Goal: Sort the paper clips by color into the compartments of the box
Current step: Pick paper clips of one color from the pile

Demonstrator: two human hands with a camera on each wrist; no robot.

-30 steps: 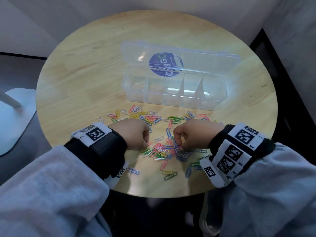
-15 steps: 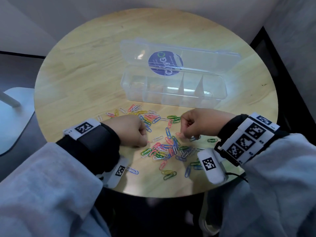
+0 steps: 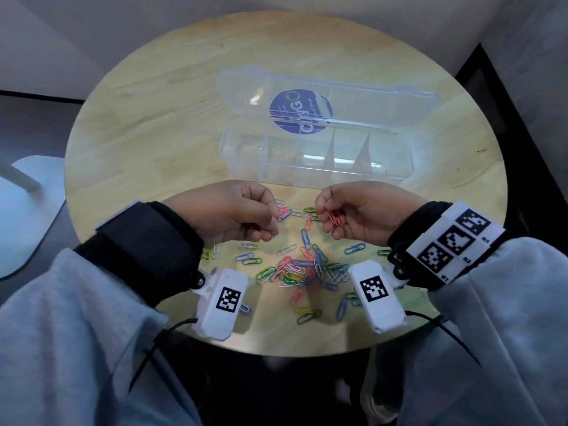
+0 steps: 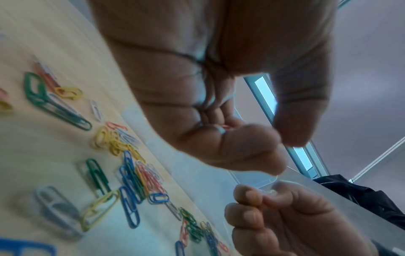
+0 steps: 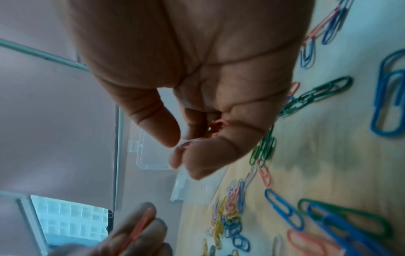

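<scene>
Above the round wooden counter, the right hand pinches red paper clips; the left hand curls on a red clip, barely visible. Loose wire clips lie scattered between wrists. Beyond stands the clear plastic compartment box, lid open.

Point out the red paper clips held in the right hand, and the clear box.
red paper clips (image 3: 334, 217), head view, middle of the bunch.
clear box (image 3: 396, 176), head view, front wall.
</scene>
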